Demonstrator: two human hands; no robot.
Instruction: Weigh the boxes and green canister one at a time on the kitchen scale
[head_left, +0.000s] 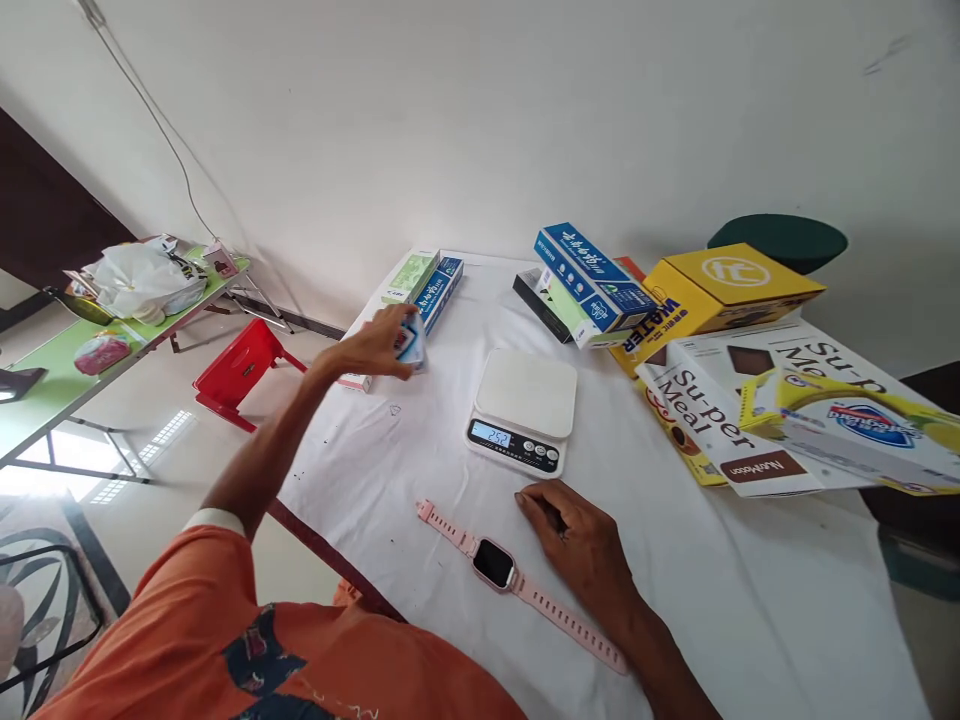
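Small box (412,345), white and blue with a touch of red, is in the left hand (379,342) near the far left part of the desk (420,440). The fingers of that hand are closed around it from above; whether its underside touches the cloth, I cannot tell. Just behind it lie a green box (411,277) and a blue box (441,290), side by side. A pale pink box (355,382) shows partly from under the left wrist.

To the right of the small box, well apart from it, sits the scale (527,393), its platform bare and its lit display seeming to read 252. In front of the scale, the watch (493,563) lies face up with its pink strap stretched out flat. The right hand (585,540) rests on the desk between scale and watch strap, its fingers loosely curled and released.

Farther right is a heap: a second blue box (592,280) on a pale green one, a black box (541,306) beside them, then a yellow box (739,275), a Su-per Meal box (712,410) and a yellow pack (847,415) on top of that. Beyond the desk's left edge stands a red chair (247,368), near a green side table (52,375) bearing a white bag (142,280).
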